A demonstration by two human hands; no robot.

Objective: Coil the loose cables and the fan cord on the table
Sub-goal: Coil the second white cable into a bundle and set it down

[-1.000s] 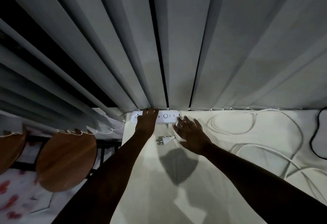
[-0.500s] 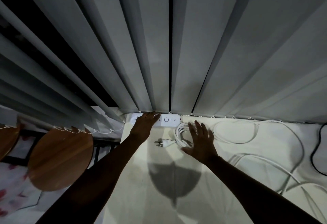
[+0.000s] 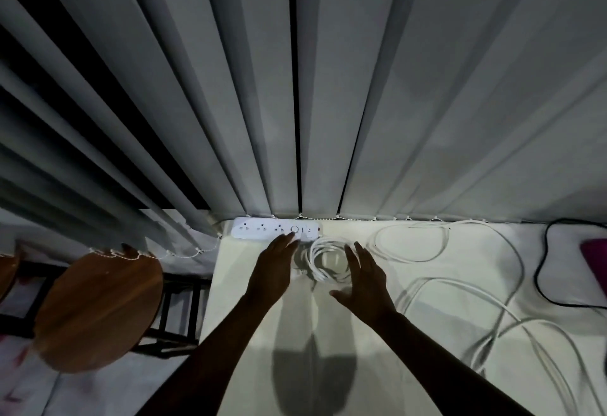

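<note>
The left hand is pulling back off the power strip, so three sockets that were covered half a second ago are now showing, and only its fingertips are reaching the strip's near edge by the round button. The right hand is sliding in closer too, flanking the coiled white cable from the right while the left hand is sitting on its other side. That small coil is lying flat on the table, just in front of the strip's right end, loops stacked neatly. Neither grip is closing on anything: both hands are spread, fingers extended and palms down, hovering beside the coil rather than holding it. Whether either palm is touching the table, I cannot tell.

Moving outward, loose white cables are sprawling across the right part of the table, one wide loop near the back edge and longer curves running toward the near right corner. A black cord is bending down the far right, next to a magenta object cut off by the frame edge. Grey vertical blinds are hanging behind the table, their bead chain trailing along the back edge. Off the table's left side, a round wooden stool is standing on the floor.
</note>
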